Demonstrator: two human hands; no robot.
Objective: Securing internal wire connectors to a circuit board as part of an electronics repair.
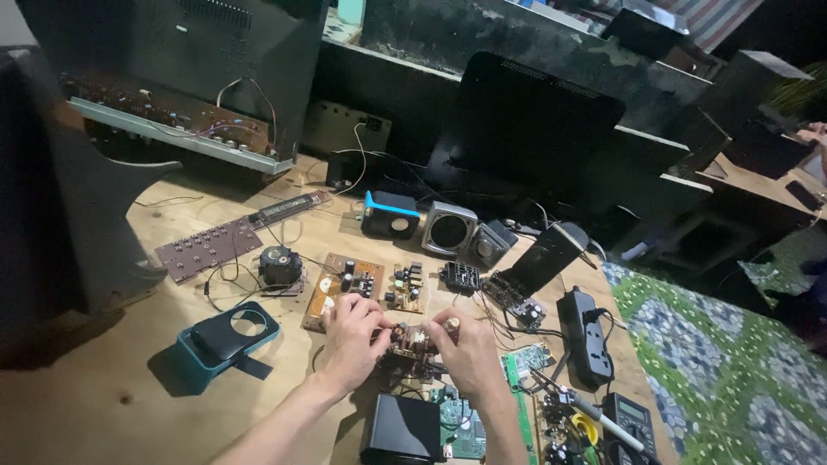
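Hands grip a small circuit module, just before the brown circuit board: left hand and right hand both pinching it (steady, gentle pressure seems wise).

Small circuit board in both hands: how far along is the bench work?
Done: several boards already lie bare on the wooden table, among them the brown circuit board. In hand: the left hand and right hand grip the small circuit board from either side. Left: the soldering iron and multimeter lie untouched nearby; no board looks refitted.
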